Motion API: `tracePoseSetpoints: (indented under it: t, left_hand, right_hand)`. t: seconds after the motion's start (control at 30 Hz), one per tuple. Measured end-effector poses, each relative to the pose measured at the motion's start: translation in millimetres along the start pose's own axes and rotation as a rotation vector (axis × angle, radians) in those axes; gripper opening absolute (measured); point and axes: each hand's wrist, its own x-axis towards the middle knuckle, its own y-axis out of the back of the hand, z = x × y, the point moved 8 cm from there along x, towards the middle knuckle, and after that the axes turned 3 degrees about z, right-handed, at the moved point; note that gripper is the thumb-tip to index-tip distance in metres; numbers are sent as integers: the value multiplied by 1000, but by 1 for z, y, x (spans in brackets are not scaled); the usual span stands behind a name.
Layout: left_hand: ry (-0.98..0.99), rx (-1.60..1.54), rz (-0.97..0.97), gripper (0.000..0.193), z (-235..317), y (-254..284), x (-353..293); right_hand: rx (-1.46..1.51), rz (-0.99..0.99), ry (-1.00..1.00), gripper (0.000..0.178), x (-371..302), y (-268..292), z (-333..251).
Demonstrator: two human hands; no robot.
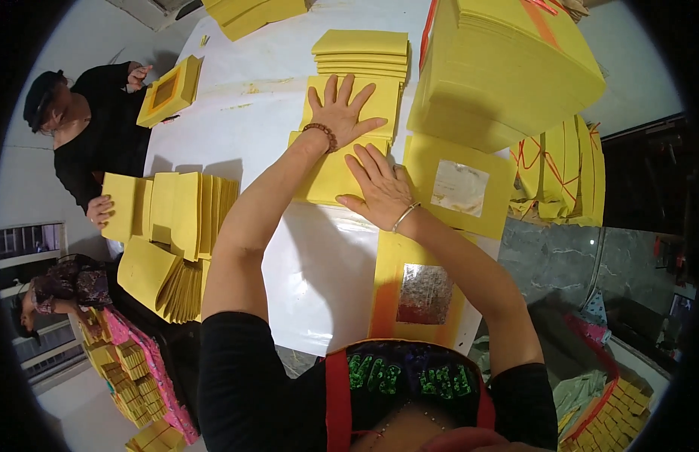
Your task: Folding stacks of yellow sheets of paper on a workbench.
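My left hand point(340, 113), with a beaded bracelet at its wrist, lies flat with fingers spread on a row of overlapping folded yellow paper bundles point(391, 105). Closer to me, my right hand point(381, 187) rests on the nearest yellow bundle point(317, 179), fingers stretched out, a bangle round the wrist. Neither hand grips anything. Beyond my left fingertips, a thicker pile of folded yellow paper point(361, 45) continues the row. Beside my right hand is a yellow sheet with a silver square point(419, 181); another silver-patched sheet with orange bands point(387, 301) lies nearer my body.
A tall yellow paper stack point(508, 83) stands at the right. On the left, a co-worker in black point(101, 113) touches upright yellow bundles point(185, 215); a yellow block point(176, 87) stands nearby. Another person point(71, 290) is beside pink-lined yellow bundles. The white table point(319, 279) has a near edge before me.
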Motion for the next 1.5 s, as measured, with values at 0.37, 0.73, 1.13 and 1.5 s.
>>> tracePoseSetpoints:
  t: [0.37,0.73,1.13,1.5]
  left_hand:
    - [-97,-132,241,59,7,26,-10]
    - [-163,-239,277,52,1,88,66]
    - [-10,-6,-121,86,12,-2,74]
    - [-88,-103,199,57,-2,49,83]
  right_hand:
    - [-8,-53,-22,74,0,2,-1]
    - [91,-50,-25,73,-1,-7,2]
    - [40,36,6,71,-2,5,2]
    - [41,-82,-28,74,-2,-2,2]
